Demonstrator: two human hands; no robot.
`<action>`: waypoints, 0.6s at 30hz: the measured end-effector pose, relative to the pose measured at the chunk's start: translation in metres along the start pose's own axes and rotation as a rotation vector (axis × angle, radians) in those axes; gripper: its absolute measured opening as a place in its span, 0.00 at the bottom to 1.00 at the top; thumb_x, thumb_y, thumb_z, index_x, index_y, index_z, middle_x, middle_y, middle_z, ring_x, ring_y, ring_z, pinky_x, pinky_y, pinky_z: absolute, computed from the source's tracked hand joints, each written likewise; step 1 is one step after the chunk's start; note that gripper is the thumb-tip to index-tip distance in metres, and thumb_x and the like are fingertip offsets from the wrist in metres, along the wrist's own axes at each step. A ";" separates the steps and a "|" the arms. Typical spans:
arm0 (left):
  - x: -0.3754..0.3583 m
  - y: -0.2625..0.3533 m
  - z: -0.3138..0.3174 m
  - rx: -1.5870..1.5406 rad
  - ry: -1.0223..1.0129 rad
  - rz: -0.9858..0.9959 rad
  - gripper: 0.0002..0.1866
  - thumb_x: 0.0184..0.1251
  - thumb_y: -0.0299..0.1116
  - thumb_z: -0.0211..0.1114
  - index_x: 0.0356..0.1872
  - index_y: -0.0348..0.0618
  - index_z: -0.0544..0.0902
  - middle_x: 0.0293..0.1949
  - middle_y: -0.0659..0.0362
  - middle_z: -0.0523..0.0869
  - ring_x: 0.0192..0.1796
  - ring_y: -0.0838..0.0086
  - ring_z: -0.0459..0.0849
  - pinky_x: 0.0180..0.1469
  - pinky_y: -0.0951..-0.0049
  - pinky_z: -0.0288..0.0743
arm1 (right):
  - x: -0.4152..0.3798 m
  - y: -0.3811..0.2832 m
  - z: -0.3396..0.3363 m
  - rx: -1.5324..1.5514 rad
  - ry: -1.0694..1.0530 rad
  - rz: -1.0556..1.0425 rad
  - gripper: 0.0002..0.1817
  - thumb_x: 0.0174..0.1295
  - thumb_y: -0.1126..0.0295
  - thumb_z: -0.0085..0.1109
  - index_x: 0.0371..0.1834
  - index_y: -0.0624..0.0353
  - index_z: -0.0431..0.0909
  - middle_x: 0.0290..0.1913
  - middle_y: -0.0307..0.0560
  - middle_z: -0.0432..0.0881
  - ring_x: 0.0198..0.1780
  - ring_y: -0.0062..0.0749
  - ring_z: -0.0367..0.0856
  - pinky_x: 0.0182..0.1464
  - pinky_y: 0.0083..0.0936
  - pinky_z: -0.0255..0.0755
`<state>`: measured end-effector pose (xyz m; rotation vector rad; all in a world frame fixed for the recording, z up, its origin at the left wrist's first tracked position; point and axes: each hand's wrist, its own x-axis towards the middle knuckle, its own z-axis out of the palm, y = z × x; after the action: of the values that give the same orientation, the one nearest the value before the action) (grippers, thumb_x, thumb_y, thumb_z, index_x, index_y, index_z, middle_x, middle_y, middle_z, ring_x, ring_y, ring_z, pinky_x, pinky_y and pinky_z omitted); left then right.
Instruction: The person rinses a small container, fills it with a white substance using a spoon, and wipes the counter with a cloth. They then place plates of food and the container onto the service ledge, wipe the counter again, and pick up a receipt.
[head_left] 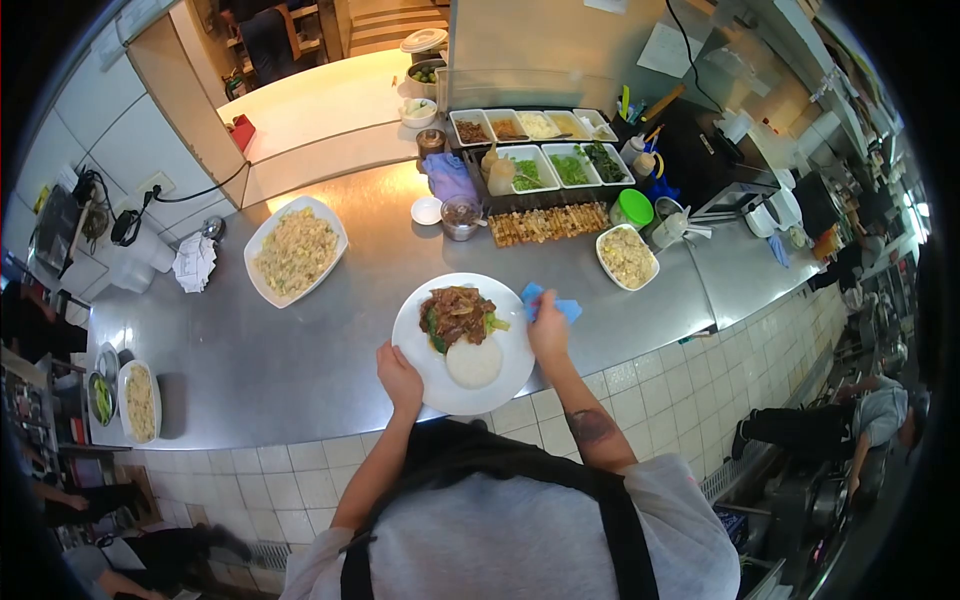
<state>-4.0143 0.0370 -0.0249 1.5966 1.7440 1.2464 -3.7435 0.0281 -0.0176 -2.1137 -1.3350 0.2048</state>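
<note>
A round white plate [407, 318] is at the counter's near edge, right in front of me. It carries a brown meat dish with some green vegetable [458, 318] and a round mound of white rice [473, 364]. My left hand [400, 377] grips the plate's left rim, thumb on top and the other fingers hidden underneath. At the right rim, my right hand [547, 325] is closed on a blue cloth [566, 311]. Part of the cloth lies between that hand and the plate's edge.
On the steel counter [200, 375] stand bowls of fried rice, one at the left [295, 252] and one at the right [627, 258]. Topping containers [532, 166] and a tray of browned pieces [548, 224] line the back. Another person [870, 420] is at the far right.
</note>
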 end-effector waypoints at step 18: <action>0.000 0.000 0.000 0.031 0.000 0.000 0.12 0.71 0.28 0.46 0.43 0.33 0.77 0.39 0.44 0.78 0.43 0.49 0.76 0.47 0.57 0.69 | 0.002 0.026 -0.051 -0.315 -0.037 0.098 0.03 0.44 0.66 0.68 0.24 0.47 0.85 0.42 0.36 0.79 0.48 0.38 0.76 0.45 0.49 0.69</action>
<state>-4.0146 0.0369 -0.0253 1.6145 1.7711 1.2249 -3.7002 0.0005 0.0079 -2.4507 -1.3585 0.0774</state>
